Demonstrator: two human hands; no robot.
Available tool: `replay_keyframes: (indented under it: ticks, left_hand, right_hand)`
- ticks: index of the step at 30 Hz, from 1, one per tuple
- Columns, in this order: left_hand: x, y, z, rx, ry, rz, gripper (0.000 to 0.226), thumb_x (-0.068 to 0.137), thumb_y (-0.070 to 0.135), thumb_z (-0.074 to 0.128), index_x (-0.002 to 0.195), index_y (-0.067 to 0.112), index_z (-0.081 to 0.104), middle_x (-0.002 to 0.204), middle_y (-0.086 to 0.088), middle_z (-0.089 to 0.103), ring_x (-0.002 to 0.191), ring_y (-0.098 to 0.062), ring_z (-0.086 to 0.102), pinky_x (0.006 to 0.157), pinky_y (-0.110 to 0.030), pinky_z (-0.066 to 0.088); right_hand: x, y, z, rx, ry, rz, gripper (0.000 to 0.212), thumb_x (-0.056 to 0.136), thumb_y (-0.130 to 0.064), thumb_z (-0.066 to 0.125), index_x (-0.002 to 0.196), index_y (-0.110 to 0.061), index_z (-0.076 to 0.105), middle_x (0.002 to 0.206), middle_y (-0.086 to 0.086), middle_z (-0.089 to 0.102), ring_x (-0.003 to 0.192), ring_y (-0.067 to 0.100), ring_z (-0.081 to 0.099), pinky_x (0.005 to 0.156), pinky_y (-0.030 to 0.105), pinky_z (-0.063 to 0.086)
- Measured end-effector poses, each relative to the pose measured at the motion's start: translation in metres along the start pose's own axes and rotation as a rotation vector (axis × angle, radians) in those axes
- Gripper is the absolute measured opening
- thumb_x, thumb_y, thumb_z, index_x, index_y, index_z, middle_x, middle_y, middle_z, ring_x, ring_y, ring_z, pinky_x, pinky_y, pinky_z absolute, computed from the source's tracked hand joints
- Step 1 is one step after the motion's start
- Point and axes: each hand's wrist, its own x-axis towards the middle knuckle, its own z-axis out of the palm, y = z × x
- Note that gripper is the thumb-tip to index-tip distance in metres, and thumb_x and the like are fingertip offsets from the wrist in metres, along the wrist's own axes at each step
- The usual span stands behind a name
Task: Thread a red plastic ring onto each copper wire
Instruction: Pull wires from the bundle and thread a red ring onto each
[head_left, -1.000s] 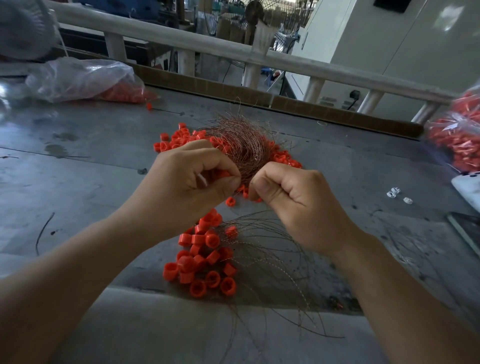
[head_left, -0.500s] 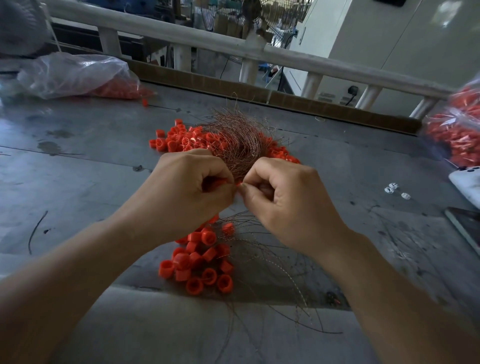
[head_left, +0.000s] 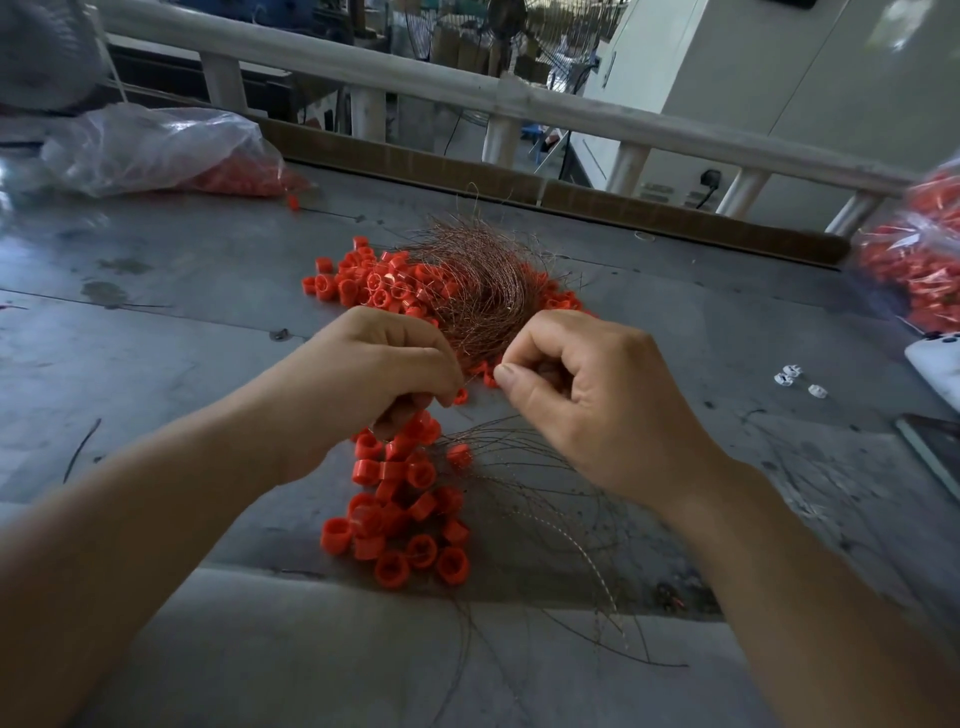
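Observation:
A tangled bundle of copper wires (head_left: 478, 280) lies on the grey table (head_left: 182, 322), over a heap of loose red plastic rings (head_left: 374, 280). My left hand (head_left: 379, 374) is curled above a cluster of threaded red rings (head_left: 400, 509) and grips the rings at the top of it. My right hand (head_left: 587, 389) pinches a thin copper wire between thumb and forefinger, just right of the left hand. The threaded wires (head_left: 561, 499) fan out toward the near edge under my right wrist.
A clear plastic bag of red rings (head_left: 156, 150) lies at the far left, another bag of rings (head_left: 919, 260) at the right edge. Small white parts (head_left: 795, 379) and a white device (head_left: 935, 364) lie at the right. A railing (head_left: 519, 109) runs behind the table.
My hands, which met at the fingertips half a second ago, have drawn slightly apart. The left hand has dropped toward the threaded ring cluster.

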Motion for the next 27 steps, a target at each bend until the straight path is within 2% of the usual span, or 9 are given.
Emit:
replay_keyframes:
  ticks: [4,6,8,10,15,19,21,24,27]
  left_hand:
    - [0.0,0.0,0.0,0.037,0.013,0.045,0.012,0.061,0.017,0.058,0.052,0.015,0.064,0.046,-0.001,0.045,0.041,-0.009,0.037,0.037,-0.016,0.032]
    - [-0.003,0.002,-0.003,0.004,0.021,0.092,0.004,0.056,0.019,0.068,0.058,0.016,0.069,0.046,0.003,0.051,0.042,-0.006,0.043,0.039,-0.014,0.036]
    - [-0.004,0.002,-0.005,-0.042,0.054,0.176,0.014,0.054,0.024,0.069,0.067,0.018,0.071,0.054,0.002,0.06,0.047,-0.004,0.053,0.045,-0.013,0.044]
    - [-0.004,0.001,-0.005,-0.1,0.08,0.234,0.025,0.05,0.021,0.069,0.075,0.021,0.07,0.064,0.001,0.066,0.054,-0.006,0.061,0.052,-0.014,0.048]
    - [-0.003,0.001,0.002,-0.144,0.069,0.282,0.027,0.046,0.008,0.07,0.071,0.019,0.07,0.071,0.003,0.071,0.063,-0.006,0.067,0.058,-0.012,0.051]
    - [-0.004,0.001,0.002,-0.125,0.087,0.306,0.034,0.041,0.025,0.074,0.074,0.022,0.073,0.081,-0.004,0.072,0.069,-0.015,0.069,0.062,-0.016,0.053]
    - [-0.004,0.002,0.003,-0.138,0.096,0.313,0.035,0.04,0.025,0.074,0.074,0.021,0.073,0.081,-0.004,0.072,0.069,-0.015,0.069,0.061,-0.017,0.053]
    - [-0.003,0.002,0.005,-0.235,0.096,0.308,0.034,0.042,0.013,0.072,0.075,0.016,0.067,0.076,-0.001,0.073,0.069,-0.011,0.069,0.06,-0.016,0.053]
    - [-0.002,0.002,0.007,-0.234,0.101,0.307,0.032,0.041,0.014,0.071,0.073,0.013,0.066,0.076,-0.001,0.073,0.069,-0.011,0.069,0.06,-0.016,0.053]
  right_hand:
    - [0.001,0.005,0.005,-0.001,0.0,0.007,0.015,0.08,-0.017,0.057,0.065,-0.016,0.053,0.059,-0.018,0.042,0.056,-0.001,0.043,0.055,0.01,0.033]
    - [0.001,0.008,0.004,0.039,0.031,0.04,0.015,0.081,-0.018,0.056,0.067,-0.013,0.057,0.059,-0.017,0.045,0.055,0.0,0.045,0.053,0.01,0.034]
    - [0.001,0.008,-0.003,0.122,0.079,0.056,0.014,0.083,-0.017,0.058,0.069,-0.014,0.059,0.056,-0.017,0.046,0.053,-0.002,0.047,0.051,0.008,0.034]
    - [0.0,0.007,-0.01,0.222,0.114,0.067,0.015,0.086,-0.015,0.059,0.07,-0.018,0.059,0.057,-0.014,0.05,0.053,-0.001,0.048,0.051,0.008,0.036]
    - [0.0,0.007,-0.009,0.283,0.089,0.066,0.01,0.084,-0.021,0.055,0.076,-0.022,0.06,0.061,-0.014,0.053,0.058,-0.001,0.05,0.055,0.008,0.038]
    - [0.0,0.005,-0.009,0.22,0.092,0.02,0.01,0.084,-0.016,0.055,0.078,-0.023,0.058,0.069,-0.015,0.054,0.066,-0.002,0.051,0.061,0.007,0.038]
    - [0.0,0.004,-0.008,0.23,0.093,0.013,0.012,0.083,-0.014,0.055,0.08,-0.025,0.058,0.071,-0.016,0.056,0.068,-0.001,0.052,0.062,0.008,0.04]
    - [0.0,0.001,-0.007,0.26,0.097,0.013,0.011,0.083,-0.018,0.056,0.078,-0.027,0.058,0.068,-0.016,0.056,0.063,0.005,0.052,0.058,0.013,0.042]
    - [-0.001,-0.002,-0.007,0.245,0.095,-0.007,0.01,0.083,-0.018,0.058,0.074,-0.024,0.059,0.067,-0.012,0.056,0.062,0.009,0.051,0.056,0.016,0.041]
